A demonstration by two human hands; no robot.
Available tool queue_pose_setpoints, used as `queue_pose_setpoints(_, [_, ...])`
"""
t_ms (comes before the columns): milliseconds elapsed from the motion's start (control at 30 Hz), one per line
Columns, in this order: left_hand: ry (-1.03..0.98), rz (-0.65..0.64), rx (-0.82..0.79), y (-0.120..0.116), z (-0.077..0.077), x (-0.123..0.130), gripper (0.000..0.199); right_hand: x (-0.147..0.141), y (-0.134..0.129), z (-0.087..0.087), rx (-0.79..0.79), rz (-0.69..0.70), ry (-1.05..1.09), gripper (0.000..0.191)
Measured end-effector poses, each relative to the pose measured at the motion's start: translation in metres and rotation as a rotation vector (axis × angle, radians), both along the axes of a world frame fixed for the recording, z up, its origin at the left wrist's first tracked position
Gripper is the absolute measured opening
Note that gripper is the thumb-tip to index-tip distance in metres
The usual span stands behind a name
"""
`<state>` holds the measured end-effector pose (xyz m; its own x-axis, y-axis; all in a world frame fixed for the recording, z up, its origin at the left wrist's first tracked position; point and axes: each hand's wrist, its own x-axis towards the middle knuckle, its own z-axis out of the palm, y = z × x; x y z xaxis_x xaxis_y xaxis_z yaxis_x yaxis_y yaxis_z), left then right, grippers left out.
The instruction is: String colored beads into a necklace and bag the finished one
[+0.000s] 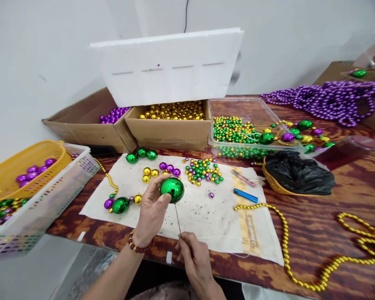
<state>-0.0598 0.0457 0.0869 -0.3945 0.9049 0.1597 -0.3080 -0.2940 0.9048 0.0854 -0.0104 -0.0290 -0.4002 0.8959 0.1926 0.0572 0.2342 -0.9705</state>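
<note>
My left hand point(153, 206), with a beaded bracelet on its wrist, is closed around a large shiny green bead point(172, 190) above the white cloth point(206, 221). A long thin needle point(178, 218) runs from the bead's underside down to my right hand point(193, 255), whose fingers pinch its lower end. On the cloth lie gold beads point(146, 171), purple beads point(169, 168), green oval beads point(141, 152) and many small mixed beads point(203, 171). To the left lies a strung section with a green bead point(121, 205).
A blue cutter point(246, 195) and small snips point(243, 178) lie right on the cloth. A gold bead strand point(286, 241) trails rightward. Boxes of gold beads point(175, 111) and a clear bin point(215, 141) stand behind. A white basket point(81, 162) is left; a black bag point(296, 171) right.
</note>
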Motion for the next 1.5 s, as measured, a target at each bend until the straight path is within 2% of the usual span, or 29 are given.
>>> queue_pose_setpoints(167, [-0.005, -0.022, -0.004, -0.003, -0.006, 0.003, 0.044, -0.003, 0.002, 0.007, 0.016, -0.020, -0.005, 0.017])
queue_pose_setpoints(333, [0.048, -0.074, -0.002, -0.011, -0.018, 0.004, 0.045, -0.007, 0.007, 0.014, 0.065, -0.061, -0.018, 0.017])
queue_pose_setpoints(567, [0.109, -0.054, 0.005, -0.021, -0.026, -0.001, 0.047, -0.008, 0.006, 0.011, 0.113, -0.059, -0.047, 0.017])
queue_pose_setpoints(700, [0.148, 0.012, -0.017, -0.012, -0.021, -0.008, 0.042, 0.008, 0.008, 0.006, 0.128, 0.013, -0.139, 0.017])
queue_pose_setpoints(867, [0.265, 0.104, -0.038, 0.007, -0.018, -0.040, 0.042, 0.033, 0.011, 0.000, 0.151, 0.002, -0.324, 0.016])
queue_pose_setpoints(967, [0.395, 0.055, -0.011, 0.010, -0.019, -0.053, 0.044, 0.035, 0.011, -0.001, 0.056, -0.012, -0.258, 0.018])
queue_pose_setpoints(1100, [0.498, -0.026, 0.024, 0.007, -0.020, -0.052, 0.049, 0.029, 0.011, -0.006, -0.043, -0.008, -0.173, 0.020])
queue_pose_setpoints(1267, [0.675, 0.033, -0.039, 0.014, -0.022, -0.062, 0.040, 0.027, 0.011, -0.016, -0.089, -0.057, -0.131, 0.023])
queue_pose_setpoints(1400, [0.646, -0.015, -0.074, 0.018, -0.020, -0.075, 0.040, 0.026, 0.013, -0.020, -0.081, -0.060, -0.085, 0.022])
queue_pose_setpoints(1500, [0.566, -0.052, -0.072, 0.017, -0.020, -0.072, 0.041, 0.025, 0.014, -0.018, -0.066, -0.046, -0.067, 0.022])
